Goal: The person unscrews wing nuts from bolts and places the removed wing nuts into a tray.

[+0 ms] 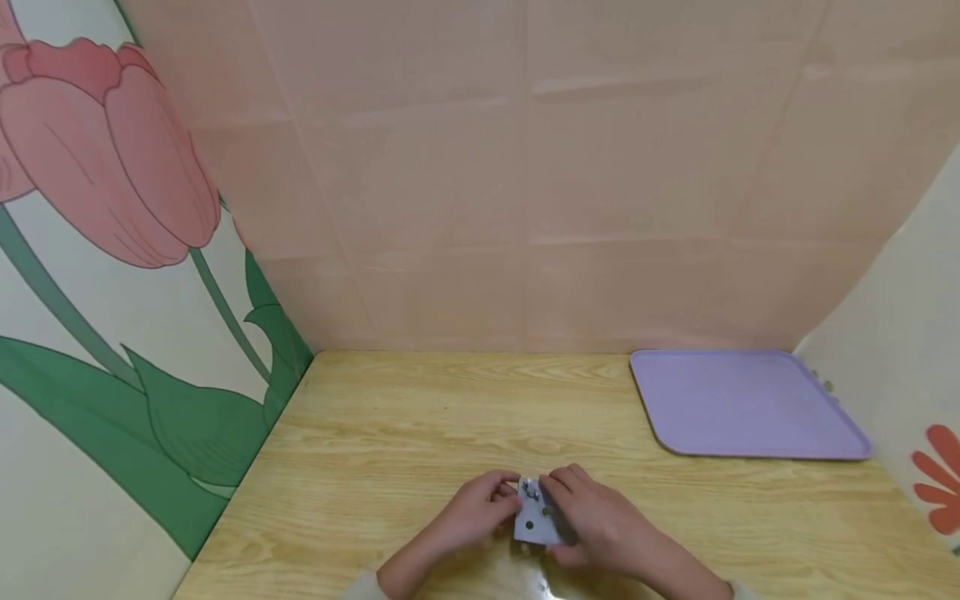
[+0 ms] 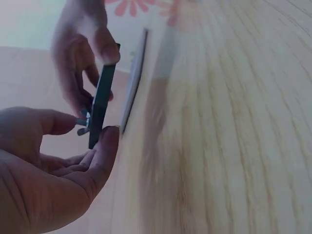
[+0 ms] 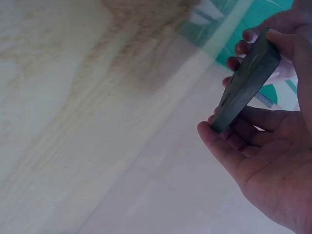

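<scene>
Between both hands, just over the table, is a small grey flat plate (image 1: 534, 533) with round holes and bevelled edges. A bolt with a wing nut (image 2: 84, 130) sticks out of its upper face near one end. My left hand (image 1: 474, 508) is at that end: one fingertip meets the bolt's tip and another lies against the plate's underside. On the opposite side my right hand (image 1: 603, 521) grips the plate by its edges, thumb on the near end, fingers on the far end. In the right wrist view the plate (image 3: 248, 80) shows edge-on, hiding part of the left hand.
A purple tray (image 1: 750, 404) lies on the wood-grain table (image 1: 360, 433) at the back right. A pinkish sheet (image 1: 525, 183) covers the back wall. Flower-patterned panels (image 1: 112, 350) stand at both sides.
</scene>
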Demonstrator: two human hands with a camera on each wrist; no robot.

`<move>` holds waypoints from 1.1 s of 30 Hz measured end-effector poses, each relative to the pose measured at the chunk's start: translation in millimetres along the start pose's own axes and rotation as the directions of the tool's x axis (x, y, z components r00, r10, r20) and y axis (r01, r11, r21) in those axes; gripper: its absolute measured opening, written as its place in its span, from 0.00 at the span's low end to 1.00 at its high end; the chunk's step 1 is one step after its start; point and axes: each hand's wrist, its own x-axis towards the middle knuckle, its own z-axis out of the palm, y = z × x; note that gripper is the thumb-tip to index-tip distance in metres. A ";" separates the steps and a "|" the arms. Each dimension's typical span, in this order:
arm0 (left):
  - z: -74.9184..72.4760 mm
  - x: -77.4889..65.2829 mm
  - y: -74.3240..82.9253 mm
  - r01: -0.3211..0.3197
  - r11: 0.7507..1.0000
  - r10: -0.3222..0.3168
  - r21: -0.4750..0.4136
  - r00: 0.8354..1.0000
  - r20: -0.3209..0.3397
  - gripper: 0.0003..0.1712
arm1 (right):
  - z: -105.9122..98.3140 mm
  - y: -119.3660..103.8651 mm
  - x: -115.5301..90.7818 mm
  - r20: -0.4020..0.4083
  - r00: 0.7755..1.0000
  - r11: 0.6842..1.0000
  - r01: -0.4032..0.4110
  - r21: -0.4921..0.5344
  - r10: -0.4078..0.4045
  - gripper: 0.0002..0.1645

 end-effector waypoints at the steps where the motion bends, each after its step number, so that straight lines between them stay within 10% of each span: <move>1: -0.5 0.5 0.6 0.011 0.999 -0.011 -0.038 1.000 -0.007 0.24 | -1.0 -0.3 0.1 -0.016 1.000 1.000 0.003 0.000 -0.003 0.51; 13: -3.4 4.8 2.8 0.154 0.908 -0.138 -0.390 0.988 0.070 0.20 | -4.7 -2.2 2.0 -0.097 0.995 1.000 0.013 0.014 -0.011 0.51; 33: -4.5 2.7 4.1 0.166 0.871 -0.126 -0.461 0.985 0.118 0.16 | 2.3 -2.1 -0.7 -0.068 0.997 0.996 -0.023 0.085 0.029 0.51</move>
